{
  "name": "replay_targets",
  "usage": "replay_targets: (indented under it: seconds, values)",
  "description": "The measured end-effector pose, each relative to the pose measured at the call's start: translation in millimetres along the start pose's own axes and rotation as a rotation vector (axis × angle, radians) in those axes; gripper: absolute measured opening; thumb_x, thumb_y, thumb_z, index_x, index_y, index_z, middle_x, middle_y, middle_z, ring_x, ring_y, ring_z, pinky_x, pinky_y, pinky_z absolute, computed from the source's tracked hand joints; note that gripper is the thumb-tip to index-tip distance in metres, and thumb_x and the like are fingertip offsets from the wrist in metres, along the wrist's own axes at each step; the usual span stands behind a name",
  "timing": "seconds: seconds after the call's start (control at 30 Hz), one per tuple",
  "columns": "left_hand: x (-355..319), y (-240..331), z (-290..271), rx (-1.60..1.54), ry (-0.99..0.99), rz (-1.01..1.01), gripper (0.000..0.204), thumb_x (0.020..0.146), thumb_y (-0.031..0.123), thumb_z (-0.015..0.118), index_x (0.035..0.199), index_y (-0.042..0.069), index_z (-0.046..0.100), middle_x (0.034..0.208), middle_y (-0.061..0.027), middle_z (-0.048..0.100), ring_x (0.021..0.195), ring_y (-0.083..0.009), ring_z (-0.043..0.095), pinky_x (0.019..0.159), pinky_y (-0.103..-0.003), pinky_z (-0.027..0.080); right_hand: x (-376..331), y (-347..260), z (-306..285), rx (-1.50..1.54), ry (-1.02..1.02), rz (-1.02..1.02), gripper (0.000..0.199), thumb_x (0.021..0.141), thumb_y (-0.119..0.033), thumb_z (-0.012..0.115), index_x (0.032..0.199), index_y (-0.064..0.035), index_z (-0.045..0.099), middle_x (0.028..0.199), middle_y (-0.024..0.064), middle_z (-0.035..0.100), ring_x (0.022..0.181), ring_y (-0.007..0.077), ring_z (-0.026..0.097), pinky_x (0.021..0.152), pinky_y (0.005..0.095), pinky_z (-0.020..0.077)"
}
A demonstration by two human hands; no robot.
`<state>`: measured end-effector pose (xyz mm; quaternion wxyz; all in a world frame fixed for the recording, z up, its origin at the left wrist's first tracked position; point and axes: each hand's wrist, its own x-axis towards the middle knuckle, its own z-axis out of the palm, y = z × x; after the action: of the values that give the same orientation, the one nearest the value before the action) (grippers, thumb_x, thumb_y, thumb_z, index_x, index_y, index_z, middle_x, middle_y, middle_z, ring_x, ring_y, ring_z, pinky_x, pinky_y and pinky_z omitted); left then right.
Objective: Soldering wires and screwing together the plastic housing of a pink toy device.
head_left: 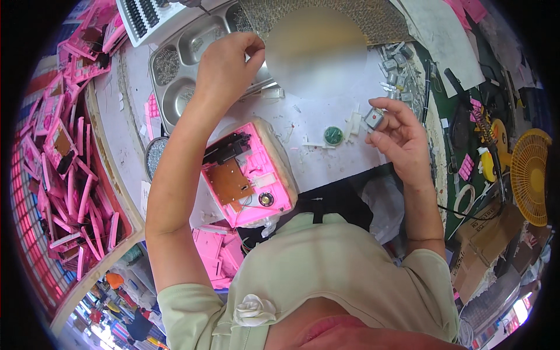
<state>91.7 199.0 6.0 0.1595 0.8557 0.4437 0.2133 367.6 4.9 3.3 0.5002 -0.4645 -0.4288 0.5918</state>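
Note:
My right hand point(402, 140) pinches a small silver motor point(374, 118) between thumb and forefinger, above the right part of the white worktop. My left hand point(230, 67) is closed in a pinch over a metal compartment tray point(165, 96); whatever its fingertips hold is hidden. Small metal parts lie in several of the tray's hollows. Between my forearms an open pink plastic housing point(256, 160) rests tilted on a pad, showing a brown circuit board point(230, 184), a black part and a round speaker-like piece point(266, 199). A green round piece point(333, 136) with white plastic parts lies left of the motor.
Several more motors point(399, 70) are heaped at the far right. Pink housings point(76, 192) fill a rack on the left. A white tray with black parts point(146, 17) stands far left. A yellow fan point(529, 175) and a cardboard box point(487, 245) are at the right.

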Motion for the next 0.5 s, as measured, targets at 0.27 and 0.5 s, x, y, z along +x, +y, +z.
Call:
replay_targets:
  seconds: [0.27, 0.5]
  values:
    - [39.1, -12.5, 11.5, 0.089, 0.114, 0.412, 0.014, 0.087, 0.012, 0.072, 0.099, 0.006, 0.075, 0.088, -0.0089, 0.072, 0.076, -0.0238, 0.07, 0.072, -0.035, 0.056, 5.9, 2.4, 6.2, -0.019, -0.023, 0.018, 0.052, 0.091, 0.006, 0.066, 0.141, 0.0018, 0.053, 0.091, 0.0017, 0.062, 0.085, 0.0069, 0.06, 0.079, 0.0205, 0.046]
    - [67.8, -1.5, -4.1, 0.314, -0.232, 0.483, 0.012, 0.086, 0.016, 0.067, 0.089, 0.007, 0.075, 0.089, -0.0115, 0.064, 0.082, -0.0313, 0.068, 0.072, -0.043, 0.056, 0.7, 5.0, 0.1, -0.01, -0.038, 0.015, 0.051, 0.091, 0.005, 0.066, 0.14, 0.0014, 0.053, 0.092, 0.0018, 0.063, 0.086, 0.007, 0.06, 0.08, 0.0209, 0.046]
